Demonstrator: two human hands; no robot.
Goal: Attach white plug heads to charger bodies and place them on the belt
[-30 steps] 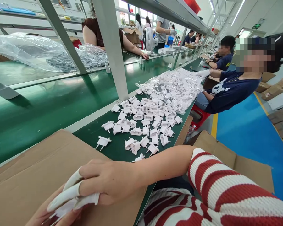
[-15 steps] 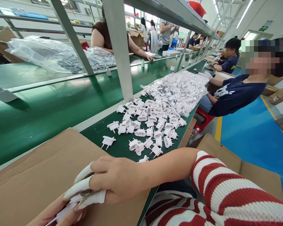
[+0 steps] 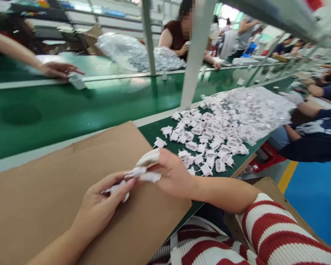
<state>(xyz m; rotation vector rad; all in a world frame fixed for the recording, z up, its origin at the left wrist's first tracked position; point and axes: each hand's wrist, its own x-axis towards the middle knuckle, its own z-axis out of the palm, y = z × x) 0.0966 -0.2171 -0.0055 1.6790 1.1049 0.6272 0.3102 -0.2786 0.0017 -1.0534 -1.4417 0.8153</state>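
Observation:
My left hand [image 3: 99,202] is closed around a white plug adapter piece [image 3: 117,189], held over a brown cardboard sheet [image 3: 57,184]. White coverings sit on several fingertips of my right hand [image 3: 175,171]. Those fingers pinch at a small white plug part [image 3: 138,172], touching the left fingertips; motion blur hides its exact shape. Just beyond my right hand, a heap of white two-pin plug pieces [image 3: 206,136] lies loose on the green bench.
A clear plastic bag [image 3: 253,106] of plug pieces lies behind the heap. A metal post [image 3: 193,55] rises beside the green conveyor belt [image 3: 113,103]. Across it, another person's hand [image 3: 56,70] touches a white block [image 3: 77,80]. A co-worker [image 3: 317,125] sits at right.
The view has swung left, so the bench contents appear farther right. My hands have risen from the lower left, still together. Another person's hand has come in at the far left, at the white block.

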